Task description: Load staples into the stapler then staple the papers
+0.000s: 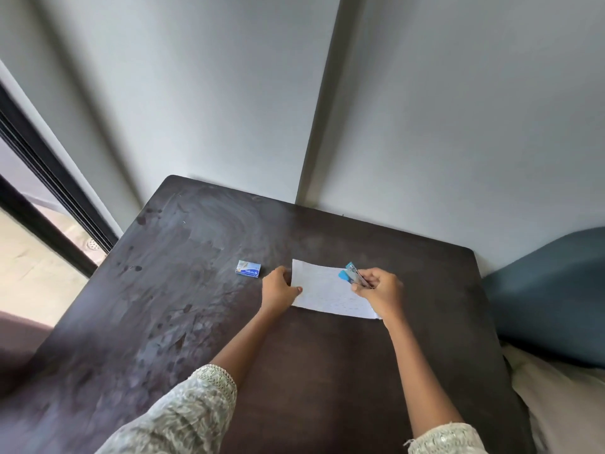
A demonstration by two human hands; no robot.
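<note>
The small blue stapler (353,276) sits in the right hand (379,291), pinched between the fingertips and thumb, its blue nose sticking out past the fingers and pointing away from the person. Its top and base stand apart at the nose end, with a thin metal part showing between them. The rear half is buried in the grip, and whether staples are inside cannot be made out. The stapler hangs over the far right part of the papers (327,290); whether it touches them is unclear.

The papers lie flat on the dark wooden table (196,306) between the two hands, with faint writing too small to read. How many sheets there are cannot be told. The right hand and wrist cover their near right corner.

The left hand (280,288) is curled over the left edge of the papers, thumb lying on top of the sheet, pressing it down; the fingers under the knuckles are hidden.

Just beyond the left hand, to its left and apart from it, a blue staple box (248,268) rests on the table, its label blurred. Pale patterned sleeves (196,411) are cut off by the bottom edge.
</note>
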